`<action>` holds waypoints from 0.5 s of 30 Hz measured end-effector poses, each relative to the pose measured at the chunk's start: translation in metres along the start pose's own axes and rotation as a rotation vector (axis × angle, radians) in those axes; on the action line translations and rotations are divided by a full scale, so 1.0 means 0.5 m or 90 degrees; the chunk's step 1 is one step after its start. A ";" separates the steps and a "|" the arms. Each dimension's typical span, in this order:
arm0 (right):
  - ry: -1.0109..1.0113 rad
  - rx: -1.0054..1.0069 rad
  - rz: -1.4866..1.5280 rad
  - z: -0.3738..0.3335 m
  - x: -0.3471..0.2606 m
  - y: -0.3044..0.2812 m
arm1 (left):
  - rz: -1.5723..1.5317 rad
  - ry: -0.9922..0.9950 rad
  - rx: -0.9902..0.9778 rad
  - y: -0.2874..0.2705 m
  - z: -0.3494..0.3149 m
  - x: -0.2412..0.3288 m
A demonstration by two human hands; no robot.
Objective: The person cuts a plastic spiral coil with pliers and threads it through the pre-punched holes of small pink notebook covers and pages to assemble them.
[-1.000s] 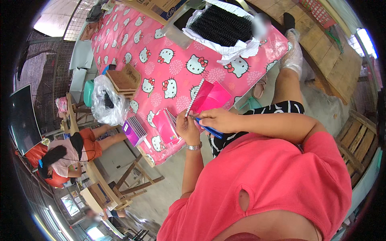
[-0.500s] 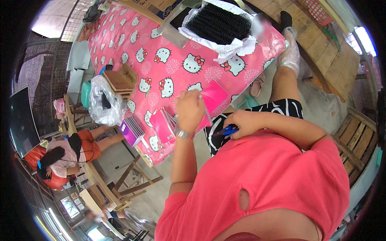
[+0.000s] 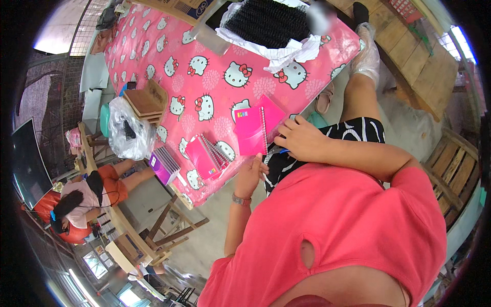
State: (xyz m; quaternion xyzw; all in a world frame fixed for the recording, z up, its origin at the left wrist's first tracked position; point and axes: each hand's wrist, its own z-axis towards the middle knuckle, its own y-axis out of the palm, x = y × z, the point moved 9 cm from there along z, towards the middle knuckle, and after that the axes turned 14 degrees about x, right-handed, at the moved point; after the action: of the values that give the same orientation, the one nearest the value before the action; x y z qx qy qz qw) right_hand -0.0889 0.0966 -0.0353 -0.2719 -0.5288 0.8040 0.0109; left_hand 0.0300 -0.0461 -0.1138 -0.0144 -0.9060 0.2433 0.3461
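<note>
A pink spiral notebook (image 3: 249, 134) lies near the table edge, its wire binding on the right. My left hand (image 3: 249, 176) pinches the notebook's lower right corner. Close to the binding, my right hand (image 3: 303, 140) is curled with fingertips near the spiral. Part of a blue-handled tool (image 3: 281, 151), apparently scissors, shows under that hand; the rest is hidden. Another pink notebook (image 3: 272, 110) lies partly beneath the first. To the left are a fanned stack of pink spiral notebooks (image 3: 202, 157) and a stack of purple ones (image 3: 163, 168).
A pink patterned cloth covers the table (image 3: 209, 79). Brown wooden boards (image 3: 142, 104) and a clear plastic bag (image 3: 130, 134) sit at its left edge. Dark curly hair-like bundles (image 3: 266, 23) rest on white paper at the back. A wooden bench (image 3: 409, 66) stands right; another person (image 3: 82, 197) sits left.
My left hand has drawn back from the notebooks toward my body, and a pink notebook now lies over the other. My right hand has moved up to its spiral edge.
</note>
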 end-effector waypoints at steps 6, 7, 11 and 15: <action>-0.020 -0.035 -0.025 0.011 -0.013 0.012 | -0.514 -0.102 0.030 0.064 0.002 -0.003; -0.035 -0.018 -0.049 0.013 -0.015 0.008 | -0.516 -0.100 0.030 0.067 0.003 -0.005; -0.027 -0.047 -0.072 0.016 -0.017 0.004 | -0.605 -0.106 0.035 0.073 0.007 -0.002; 0.011 -0.061 -0.079 0.010 -0.010 0.005 | -0.618 -0.113 0.035 0.075 0.001 0.005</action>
State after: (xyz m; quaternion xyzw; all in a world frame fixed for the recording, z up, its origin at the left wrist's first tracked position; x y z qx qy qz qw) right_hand -0.0863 0.0898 -0.0341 -0.2454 -0.5825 0.7731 0.0525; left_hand 0.0223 -0.0127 -0.1297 0.4393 -0.8273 0.0783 0.3414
